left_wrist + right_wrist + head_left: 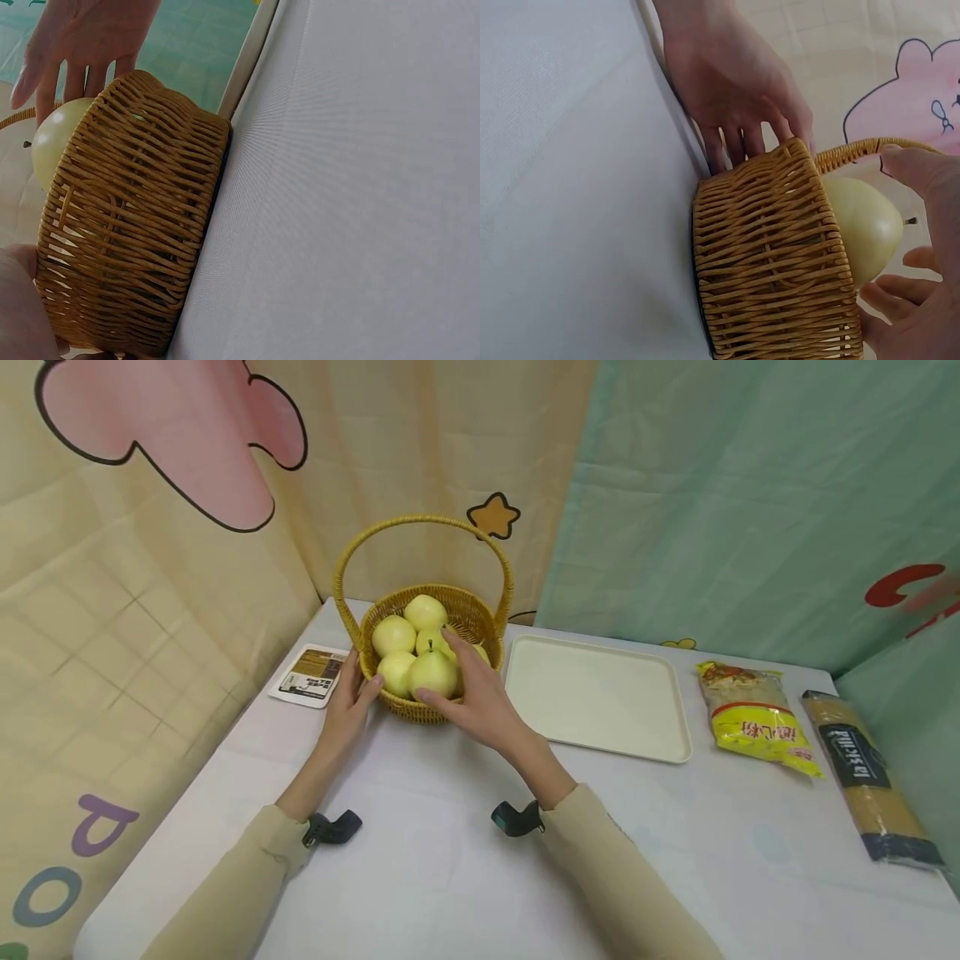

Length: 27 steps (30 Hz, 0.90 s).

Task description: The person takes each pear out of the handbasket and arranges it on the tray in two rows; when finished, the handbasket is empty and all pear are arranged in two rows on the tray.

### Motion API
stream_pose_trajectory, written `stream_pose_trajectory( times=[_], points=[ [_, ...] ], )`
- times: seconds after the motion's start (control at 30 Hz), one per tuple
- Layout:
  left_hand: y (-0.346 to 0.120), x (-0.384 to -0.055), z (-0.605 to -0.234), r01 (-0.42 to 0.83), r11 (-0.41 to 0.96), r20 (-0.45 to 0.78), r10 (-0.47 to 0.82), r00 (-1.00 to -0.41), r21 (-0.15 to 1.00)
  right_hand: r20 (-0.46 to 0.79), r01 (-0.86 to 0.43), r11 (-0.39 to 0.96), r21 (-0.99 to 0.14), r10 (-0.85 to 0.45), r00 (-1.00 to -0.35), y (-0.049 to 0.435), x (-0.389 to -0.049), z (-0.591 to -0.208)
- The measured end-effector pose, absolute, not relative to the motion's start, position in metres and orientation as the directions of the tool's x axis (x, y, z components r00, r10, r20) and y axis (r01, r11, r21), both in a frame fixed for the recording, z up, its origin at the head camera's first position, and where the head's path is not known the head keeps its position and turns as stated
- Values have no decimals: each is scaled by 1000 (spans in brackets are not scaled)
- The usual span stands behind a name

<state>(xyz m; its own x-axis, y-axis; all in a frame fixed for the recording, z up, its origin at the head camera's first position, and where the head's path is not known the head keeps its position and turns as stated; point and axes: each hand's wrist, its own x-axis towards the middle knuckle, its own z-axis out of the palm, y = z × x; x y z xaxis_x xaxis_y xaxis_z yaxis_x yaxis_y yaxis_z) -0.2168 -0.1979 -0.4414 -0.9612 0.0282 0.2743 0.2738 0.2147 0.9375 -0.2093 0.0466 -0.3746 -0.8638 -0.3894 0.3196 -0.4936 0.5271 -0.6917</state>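
Note:
Several pale yellow-green pears lie in a woven wicker basket with a tall arched handle. One front pear, its stem upward, stands a little above the rim; the same pear bulges over the edge in the right wrist view. My left hand rests against the basket's left side, fingers along the outer wall and thumb by the rim. Over the right part of the basket, my right hand is spread beside the front pear, thumb at its lower right and fingers above the other pears.
A white packet with a brown label lies left of the basket. To the right are a cream rectangular tray, a yellow-and-clear food bag and a long pack of noodles. Printed curtains hang behind the white table.

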Motion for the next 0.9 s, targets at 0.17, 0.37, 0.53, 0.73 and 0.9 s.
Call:
stream_pose_trajectory(
  times=[0.17,0.37,0.53,0.73,0.9],
  points=[
    [-198,-216,-440,277,222,278,25,-960,935,319,-488,521,-700,-384,-867,43,-209,-372],
    [-198,-216,-441,274,230,276,23,-961,934,322,-489,538,-686,-378,-868,38,-212,-373],
    [-198,-217,-443,271,229,275,14,-961,935,301,-465,575,-674,-361,-883,34,-213,-378],
    [-197,-218,-443,264,234,268,14,-963,936,303,-447,588,-675,-332,-894,30,-213,-383],
    [-197,-217,-442,261,231,264,16,-964,937,320,-450,601,-660,-316,-893,28,-214,-383]
  ],
)
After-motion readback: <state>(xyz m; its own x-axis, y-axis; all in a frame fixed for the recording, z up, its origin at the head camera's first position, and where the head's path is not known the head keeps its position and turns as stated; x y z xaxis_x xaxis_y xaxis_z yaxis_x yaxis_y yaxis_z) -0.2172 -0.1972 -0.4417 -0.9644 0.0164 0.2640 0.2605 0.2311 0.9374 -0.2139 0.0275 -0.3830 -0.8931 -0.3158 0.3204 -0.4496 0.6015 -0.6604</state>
